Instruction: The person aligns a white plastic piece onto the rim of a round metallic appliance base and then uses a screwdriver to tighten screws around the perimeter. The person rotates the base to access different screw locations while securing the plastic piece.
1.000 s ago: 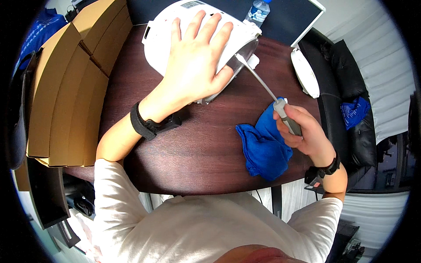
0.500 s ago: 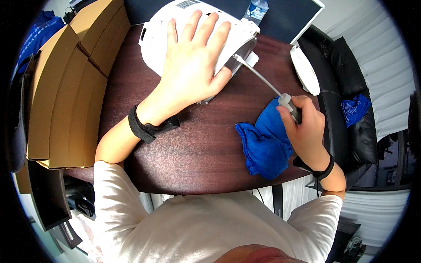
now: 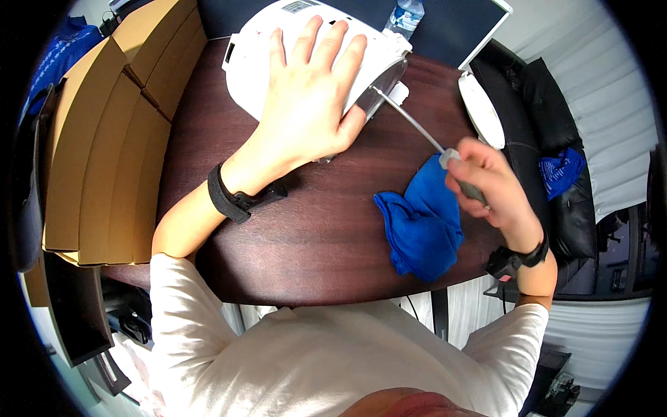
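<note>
Head view: screwdriver [image 3: 417, 128] points up-left into appliance [image 3: 250, 48].

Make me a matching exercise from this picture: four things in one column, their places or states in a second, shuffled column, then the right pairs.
Things:
1. left hand
2. right hand
3. blue cloth
4. cardboard boxes

Places or states:
A. lies crumpled on the dark table
B. stacked along the table's left edge
C. pressed flat on the white appliance
D. closed around the screwdriver handle

Pairs: 1-C, 2-D, 3-A, 4-B
</note>
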A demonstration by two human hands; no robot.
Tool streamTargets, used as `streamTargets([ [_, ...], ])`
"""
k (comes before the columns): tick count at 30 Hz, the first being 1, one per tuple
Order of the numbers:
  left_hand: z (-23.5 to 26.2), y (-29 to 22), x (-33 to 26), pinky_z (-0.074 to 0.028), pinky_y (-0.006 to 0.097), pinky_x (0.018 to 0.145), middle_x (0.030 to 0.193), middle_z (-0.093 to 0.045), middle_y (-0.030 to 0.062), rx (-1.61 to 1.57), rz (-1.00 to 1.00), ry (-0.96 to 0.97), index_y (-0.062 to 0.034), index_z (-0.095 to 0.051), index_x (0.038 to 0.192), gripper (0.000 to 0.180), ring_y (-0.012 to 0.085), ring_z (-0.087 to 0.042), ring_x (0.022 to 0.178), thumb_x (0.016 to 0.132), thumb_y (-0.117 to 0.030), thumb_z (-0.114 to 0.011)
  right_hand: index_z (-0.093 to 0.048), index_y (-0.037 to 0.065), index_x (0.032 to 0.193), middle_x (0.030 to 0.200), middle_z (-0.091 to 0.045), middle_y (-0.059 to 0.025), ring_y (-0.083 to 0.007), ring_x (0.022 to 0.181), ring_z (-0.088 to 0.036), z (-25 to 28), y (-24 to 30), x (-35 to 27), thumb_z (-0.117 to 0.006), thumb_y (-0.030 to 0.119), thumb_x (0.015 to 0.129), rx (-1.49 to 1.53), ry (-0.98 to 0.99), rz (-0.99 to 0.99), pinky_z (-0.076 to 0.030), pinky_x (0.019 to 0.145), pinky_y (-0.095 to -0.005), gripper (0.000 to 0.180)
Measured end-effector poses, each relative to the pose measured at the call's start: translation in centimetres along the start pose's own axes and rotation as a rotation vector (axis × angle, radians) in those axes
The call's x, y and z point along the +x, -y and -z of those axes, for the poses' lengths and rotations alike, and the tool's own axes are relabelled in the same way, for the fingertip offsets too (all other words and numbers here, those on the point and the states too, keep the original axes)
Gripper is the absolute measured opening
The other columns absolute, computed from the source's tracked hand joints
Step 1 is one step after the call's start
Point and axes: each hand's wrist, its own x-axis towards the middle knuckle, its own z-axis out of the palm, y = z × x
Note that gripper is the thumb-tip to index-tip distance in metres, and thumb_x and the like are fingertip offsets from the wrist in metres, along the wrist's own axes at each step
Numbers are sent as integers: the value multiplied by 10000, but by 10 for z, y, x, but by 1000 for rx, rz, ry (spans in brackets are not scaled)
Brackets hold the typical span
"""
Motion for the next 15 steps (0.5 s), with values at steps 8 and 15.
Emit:
streamTargets([
  [8, 1, -3, 0, -224, 694, 1098, 1478, -443, 208, 8, 12, 11, -74, -467, 1440, 805, 437, -360, 1400, 694, -324, -638, -514, 83, 873, 681, -555, -9, -47, 416, -409, 0, -1, -3, -668, 233, 981, -131, -51, 101, -255, 354, -205, 240],
  [15, 0, -1, 0, -204, 691, 1110, 1486, -438, 202, 7, 4, 15, -76, -465, 1444, 805, 433, -348, 1412, 701, -338, -632, -559, 18, 933, 729, -671, -86, -121, 632, -642, -7, -22, -10, -782, 96, 856, -906, -414, 680, -462, 552, -261, 249],
])
